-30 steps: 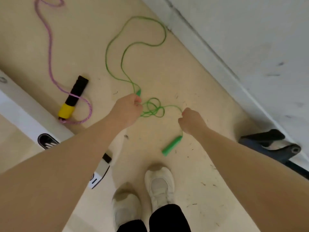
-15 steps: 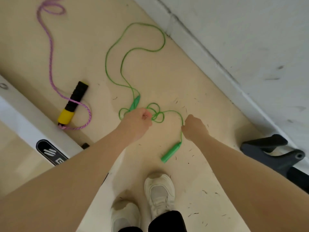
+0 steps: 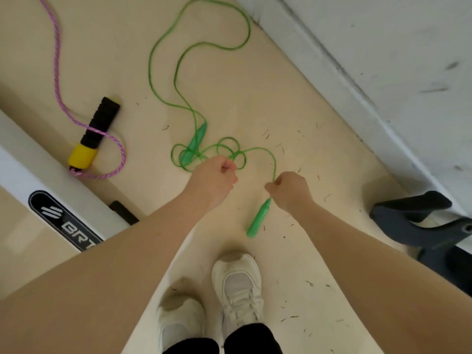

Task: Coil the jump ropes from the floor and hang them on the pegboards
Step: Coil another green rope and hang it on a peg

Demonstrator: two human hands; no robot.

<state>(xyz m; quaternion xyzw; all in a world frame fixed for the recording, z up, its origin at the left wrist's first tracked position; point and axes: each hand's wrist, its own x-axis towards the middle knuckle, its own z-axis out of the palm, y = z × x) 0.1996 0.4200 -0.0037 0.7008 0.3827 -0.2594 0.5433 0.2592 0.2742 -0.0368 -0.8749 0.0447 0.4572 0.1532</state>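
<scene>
A green jump rope [image 3: 178, 60] lies in loose curves on the beige floor. My left hand [image 3: 213, 178] pinches its tangled small loops. My right hand [image 3: 290, 190] grips the rope just above one green handle [image 3: 258, 221], which hangs below my fist. The other green handle [image 3: 195, 143] lies among the loops beyond my left hand. A pink jump rope [image 3: 57, 60] with a black and yellow handle [image 3: 95, 134] lies on the floor to the left. No pegboard is in view.
A white machine base [image 3: 30, 169] with a black label runs along the left. A grey wall [image 3: 370, 60] borders the floor on the right. Dark equipment feet [image 3: 419, 221] sit at right. My white shoes [image 3: 237, 290] stand below.
My left hand has drawn back toward me with the tangled loops. The far green handle, earlier under that hand, now lies exposed on the floor. My right hand keeps its grip near the other handle.
</scene>
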